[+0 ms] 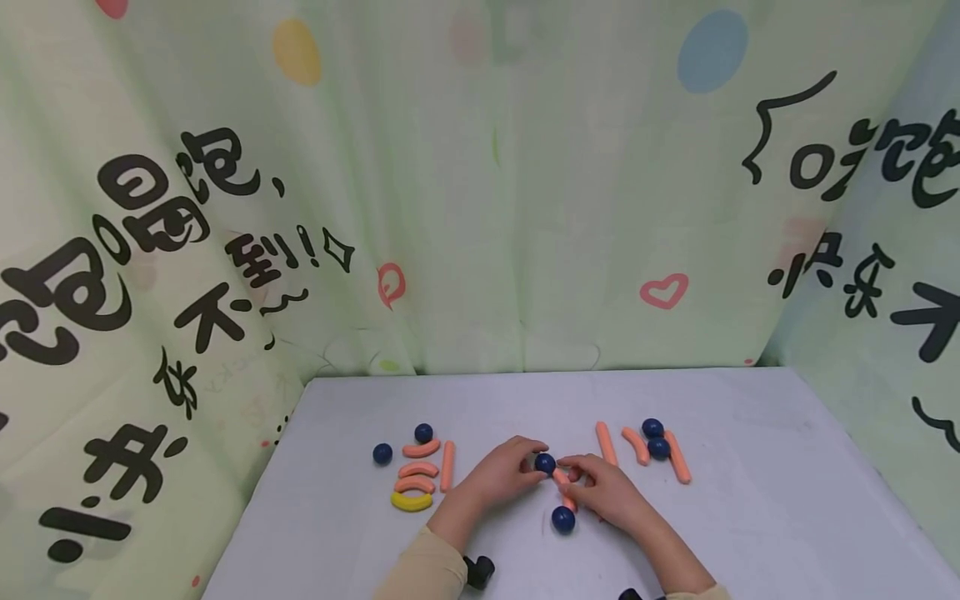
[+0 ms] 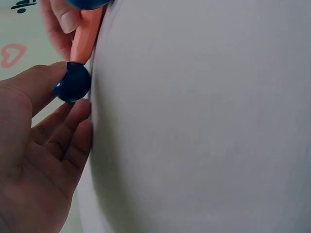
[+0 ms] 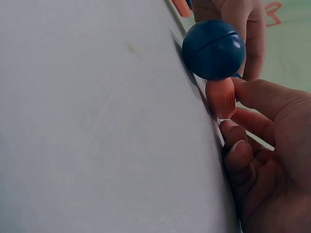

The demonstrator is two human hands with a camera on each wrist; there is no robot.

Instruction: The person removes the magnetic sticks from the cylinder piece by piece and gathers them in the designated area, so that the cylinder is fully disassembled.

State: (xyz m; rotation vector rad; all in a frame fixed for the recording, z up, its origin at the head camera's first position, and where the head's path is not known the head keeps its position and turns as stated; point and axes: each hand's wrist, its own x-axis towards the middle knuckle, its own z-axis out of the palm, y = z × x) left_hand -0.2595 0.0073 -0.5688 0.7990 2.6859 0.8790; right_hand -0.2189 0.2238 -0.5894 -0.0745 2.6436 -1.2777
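Note:
A dark blue ball (image 1: 545, 463) is pinched between the thumb and fingers of my left hand (image 1: 498, 475); the left wrist view shows that ball (image 2: 74, 83) against the end of a straight orange stick (image 2: 88, 35). My right hand (image 1: 603, 492) pinches this stick by its side, seen in the right wrist view as an orange end (image 3: 221, 99) between thumb and fingers. Toward me, a second blue ball (image 1: 563, 520) sits at the stick's other end; a thin seam runs across this ball (image 3: 214, 49). Both hands are low, close over the white table (image 1: 750, 533).
Left of my hands lie two blue balls (image 1: 382, 453), several curved orange pieces (image 1: 418, 469), a straight stick (image 1: 447, 467) and a yellow curved piece (image 1: 412, 502). To the right are sticks (image 1: 678, 457), a curved piece (image 1: 635, 446) and two balls (image 1: 652, 428). A printed curtain (image 1: 517, 208) hangs behind.

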